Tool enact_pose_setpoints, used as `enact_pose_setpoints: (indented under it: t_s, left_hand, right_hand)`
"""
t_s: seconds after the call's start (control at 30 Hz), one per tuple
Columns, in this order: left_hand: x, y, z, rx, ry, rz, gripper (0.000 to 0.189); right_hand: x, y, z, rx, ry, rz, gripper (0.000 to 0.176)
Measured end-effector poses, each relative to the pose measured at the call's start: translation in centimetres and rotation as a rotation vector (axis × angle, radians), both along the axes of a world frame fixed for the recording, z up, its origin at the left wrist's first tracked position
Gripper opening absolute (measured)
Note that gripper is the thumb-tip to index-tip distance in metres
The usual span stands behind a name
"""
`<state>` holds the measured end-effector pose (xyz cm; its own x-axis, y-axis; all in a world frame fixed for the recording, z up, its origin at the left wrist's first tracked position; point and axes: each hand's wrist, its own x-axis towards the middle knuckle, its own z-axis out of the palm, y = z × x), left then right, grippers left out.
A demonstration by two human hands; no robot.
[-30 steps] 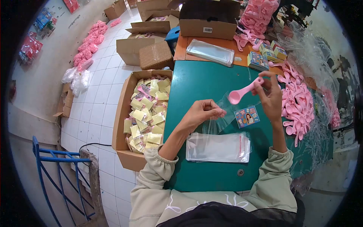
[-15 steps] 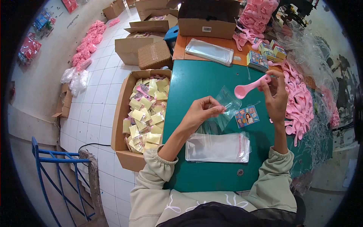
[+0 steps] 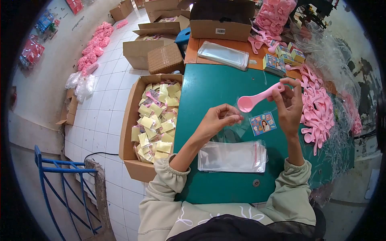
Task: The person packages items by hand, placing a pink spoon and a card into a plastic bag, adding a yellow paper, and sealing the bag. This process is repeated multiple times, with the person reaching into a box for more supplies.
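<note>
Between the fingers of my right hand (image 3: 287,105) is the handle end of a pink measuring spoon (image 3: 261,96), its bowl pointing left. The bowl hovers close to my left hand (image 3: 220,119), whose thumb and fingers pinch a clear plastic bag (image 3: 237,128). Part of that bag is hidden behind the fingers and hard to see. A small printed card (image 3: 263,123) lies on the green table (image 3: 209,90) below the spoon. Nearer my body lies a stack of clear bags (image 3: 231,156).
A carton (image 3: 128,140) of packed pieces with yellowish cards stands left of the table. Pink spoons (image 3: 317,108) are heaped at right. Card stacks (image 3: 274,65), another pile of clear bags (image 3: 223,55) and an open box (image 3: 219,30) sit at the back.
My right hand has brought the spoon left and slightly down, toward the bag. My left hand has shifted a little and keeps its pinch on the bag.
</note>
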<state>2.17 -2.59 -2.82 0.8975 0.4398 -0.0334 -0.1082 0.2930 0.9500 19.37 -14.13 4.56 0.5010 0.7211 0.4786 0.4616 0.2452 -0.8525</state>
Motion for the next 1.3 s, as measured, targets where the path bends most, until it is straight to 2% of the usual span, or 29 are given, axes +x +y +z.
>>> enact_pose_setpoints:
  t_s: [0.23,0.43,0.6,0.73,0.83,0.93,1.0,1.13,1.23,1.3]
  left_hand:
    - [0.2,-0.2,-0.1,-0.002,0.009,0.026,0.024]
    - [0.2,-0.1,0.0,-0.012,0.007,0.024,0.029]
    - [0.3,-0.3,0.4,-0.032,0.021,0.048,0.030]
    - [0.4,-0.7,0.3,-0.018,-0.017,-0.048,0.033]
    - [0.5,-0.8,0.2,-0.006,-0.063,-0.052,0.035]
    - [0.2,-0.7,0.8,0.002,-0.064,-0.098,0.038]
    - [0.1,-0.5,0.1,-0.072,-0.062,-0.181,0.042]
    - [-0.5,-0.1,1.0,-0.028,-0.024,-0.238,0.047]
    - [-0.4,0.2,2.3,0.002,-0.057,-0.160,0.044]
    - [-0.4,0.3,3.8,-0.011,-0.053,-0.067,0.041]
  right_hand:
    - [-0.1,0.0,0.0,-0.096,-0.051,0.024,0.027]
    - [-0.2,-0.3,0.3,-0.092,-0.180,-0.089,0.027]
    - [-0.5,-0.2,0.3,-0.050,-0.121,-0.041,0.027]
    - [-0.6,0.0,0.0,-0.065,-0.071,0.018,0.026]
    - [-0.2,-0.3,0.4,-0.209,0.001,0.196,0.027]
    - [-0.6,-0.3,0.2,-0.235,0.057,0.224,0.025]
    - [-0.4,-0.2,-0.1,-0.203,0.026,0.190,0.024]
    - [-0.7,0.0,-0.5,-0.143,-0.002,0.126,0.023]
    - [-0.6,0.2,0.0,-0.245,-0.322,0.222,0.038]
    - [-0.8,1.3,0.5,-0.211,-0.385,0.484,0.054]
